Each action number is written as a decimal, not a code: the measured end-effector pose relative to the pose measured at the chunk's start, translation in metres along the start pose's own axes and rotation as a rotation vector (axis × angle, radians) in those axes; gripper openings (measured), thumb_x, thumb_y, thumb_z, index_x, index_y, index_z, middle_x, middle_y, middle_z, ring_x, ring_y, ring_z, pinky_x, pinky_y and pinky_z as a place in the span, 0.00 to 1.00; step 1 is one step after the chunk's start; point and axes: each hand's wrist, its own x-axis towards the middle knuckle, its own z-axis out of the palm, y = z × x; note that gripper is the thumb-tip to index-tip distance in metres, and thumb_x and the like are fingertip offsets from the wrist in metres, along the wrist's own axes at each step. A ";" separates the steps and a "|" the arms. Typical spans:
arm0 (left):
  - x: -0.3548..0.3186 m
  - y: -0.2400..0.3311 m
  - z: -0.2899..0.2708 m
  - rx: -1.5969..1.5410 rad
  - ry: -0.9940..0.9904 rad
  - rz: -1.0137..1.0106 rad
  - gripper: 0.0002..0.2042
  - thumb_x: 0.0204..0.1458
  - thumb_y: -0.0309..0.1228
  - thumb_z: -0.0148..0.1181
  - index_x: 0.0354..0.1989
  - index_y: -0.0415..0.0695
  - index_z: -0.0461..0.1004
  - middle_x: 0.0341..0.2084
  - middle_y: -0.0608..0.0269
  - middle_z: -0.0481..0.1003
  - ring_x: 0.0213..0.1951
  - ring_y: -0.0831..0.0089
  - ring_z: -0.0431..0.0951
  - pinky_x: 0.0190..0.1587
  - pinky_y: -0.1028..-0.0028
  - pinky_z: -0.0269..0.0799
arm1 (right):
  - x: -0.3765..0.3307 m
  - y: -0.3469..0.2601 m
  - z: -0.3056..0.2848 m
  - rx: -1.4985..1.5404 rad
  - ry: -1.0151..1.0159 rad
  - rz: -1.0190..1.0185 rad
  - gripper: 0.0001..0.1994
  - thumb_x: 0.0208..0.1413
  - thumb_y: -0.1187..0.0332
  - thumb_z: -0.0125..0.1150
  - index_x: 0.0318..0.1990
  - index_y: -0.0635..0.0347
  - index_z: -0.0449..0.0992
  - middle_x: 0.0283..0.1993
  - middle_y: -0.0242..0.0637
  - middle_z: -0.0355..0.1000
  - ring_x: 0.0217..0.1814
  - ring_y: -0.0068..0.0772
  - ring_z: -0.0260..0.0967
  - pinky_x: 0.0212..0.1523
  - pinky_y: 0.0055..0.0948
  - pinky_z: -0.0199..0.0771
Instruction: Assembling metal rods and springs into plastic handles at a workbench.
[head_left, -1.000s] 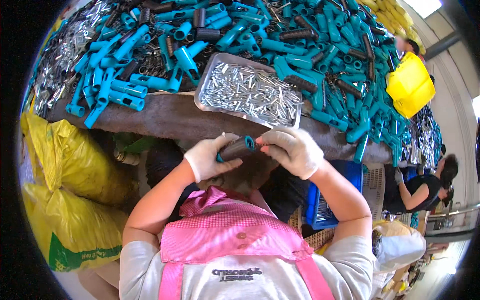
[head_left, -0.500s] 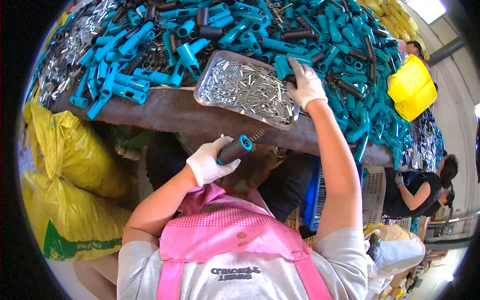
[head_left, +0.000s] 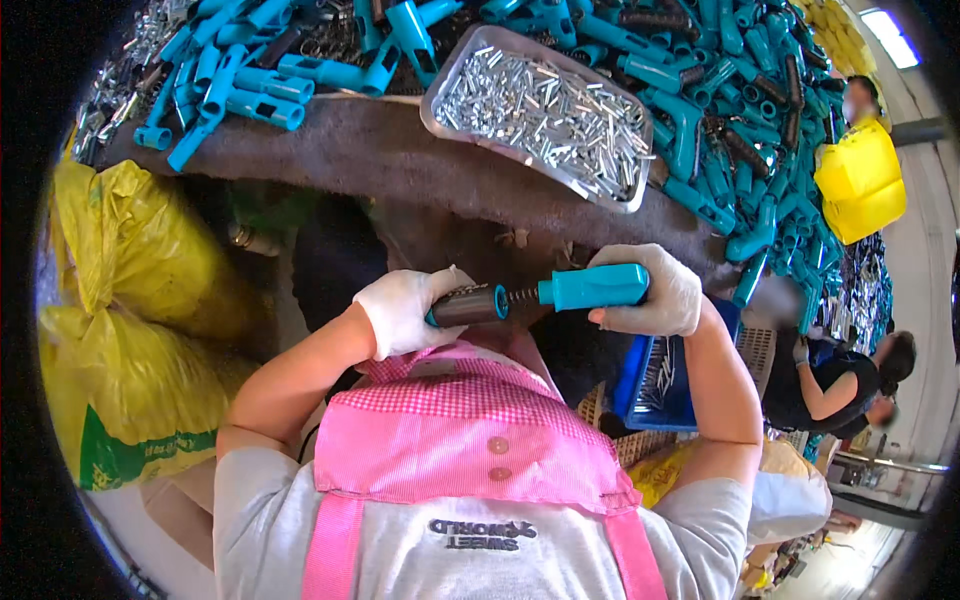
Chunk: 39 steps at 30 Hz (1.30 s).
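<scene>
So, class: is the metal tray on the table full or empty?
Full. The metal tray on the table is heaped with small shiny metal pins almost across its whole bed, with only its rim showing bare.

A single head-worn fisheye view looks steeply down from close above the person's chest, hands and the workbench edge [head_left: 400,190], straight lines bending near its rim.

- A brown work table [head_left: 400,165] stretched beyond both gloved hands, its near edge bare.
- A shallow metal tray [head_left: 437,112] of small silver pins lay on the table, just beyond the right hand [head_left: 645,292].
- Heaped teal plastic handles [head_left: 740,130] covered the table beyond and right of that hand.
- More teal handles [head_left: 235,85] lay far beyond the left hand [head_left: 405,310], with loose metal parts [head_left: 115,85] farther left.
</scene>
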 end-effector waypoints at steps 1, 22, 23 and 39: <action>-0.002 -0.002 0.003 -0.002 -0.110 -0.021 0.22 0.42 0.40 0.63 0.46 0.46 0.68 0.32 0.50 0.76 0.36 0.52 0.76 0.41 0.64 0.71 | -0.002 0.006 0.007 0.025 -0.009 -0.011 0.17 0.38 0.68 0.69 0.37 0.61 0.74 0.31 0.35 0.73 0.33 0.27 0.71 0.36 0.27 0.70; -0.009 -0.001 0.044 0.298 -0.289 -0.081 0.21 0.42 0.36 0.61 0.46 0.46 0.67 0.33 0.52 0.76 0.34 0.57 0.77 0.38 0.63 0.72 | -0.006 0.045 0.091 0.474 -0.268 0.343 0.10 0.49 0.61 0.63 0.36 0.53 0.76 0.28 0.35 0.74 0.28 0.32 0.71 0.30 0.33 0.71; -0.009 -0.006 0.045 0.456 -0.122 0.031 0.20 0.43 0.38 0.59 0.46 0.47 0.68 0.32 0.52 0.76 0.33 0.54 0.77 0.34 0.60 0.72 | -0.011 0.053 0.099 0.861 -0.268 0.576 0.10 0.50 0.61 0.62 0.37 0.55 0.76 0.27 0.34 0.73 0.29 0.29 0.71 0.31 0.33 0.71; -0.004 -0.026 0.018 -0.074 0.265 -0.075 0.22 0.38 0.35 0.68 0.43 0.42 0.70 0.31 0.51 0.76 0.35 0.56 0.78 0.39 0.68 0.73 | -0.021 -0.032 0.055 -0.090 0.397 -0.604 0.30 0.60 0.45 0.38 0.52 0.64 0.71 0.59 0.51 0.63 0.67 0.45 0.54 0.66 0.37 0.47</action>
